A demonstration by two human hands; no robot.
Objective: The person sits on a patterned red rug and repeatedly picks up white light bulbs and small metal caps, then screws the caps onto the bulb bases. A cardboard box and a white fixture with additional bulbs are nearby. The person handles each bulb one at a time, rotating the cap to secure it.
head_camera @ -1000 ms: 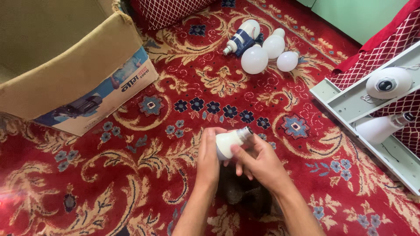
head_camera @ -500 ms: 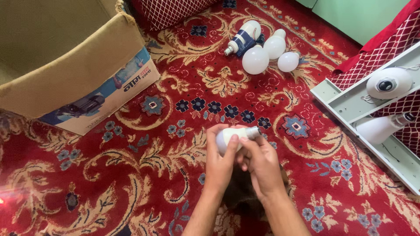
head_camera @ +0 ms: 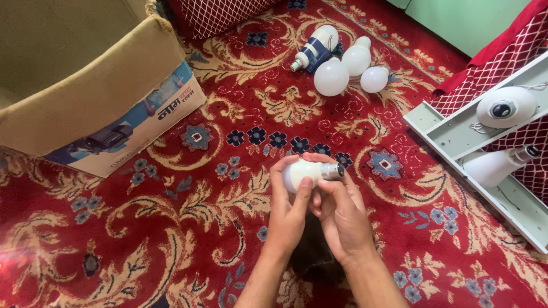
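A white light bulb (head_camera: 305,171) with a metal screw base lies sideways between both hands, base pointing right. My left hand (head_camera: 289,214) wraps its fingers around the white globe from the left. My right hand (head_camera: 341,214) holds the bulb near the metal base, thumb and fingers pinching that end. Both hands hover just above the red patterned carpet (head_camera: 188,228) in the middle of the view.
A large open cardboard box (head_camera: 85,97) stands at the upper left. Several loose bulbs (head_camera: 342,65), one with a blue body, lie on the carpet at the top centre. At the right, a white metal tray (head_camera: 456,137) holds a bulb (head_camera: 496,165) and a dome part (head_camera: 505,107).
The bulb has been turned in my hands so its metal base now points right. Both hands shifted slightly; the view tilted a little.
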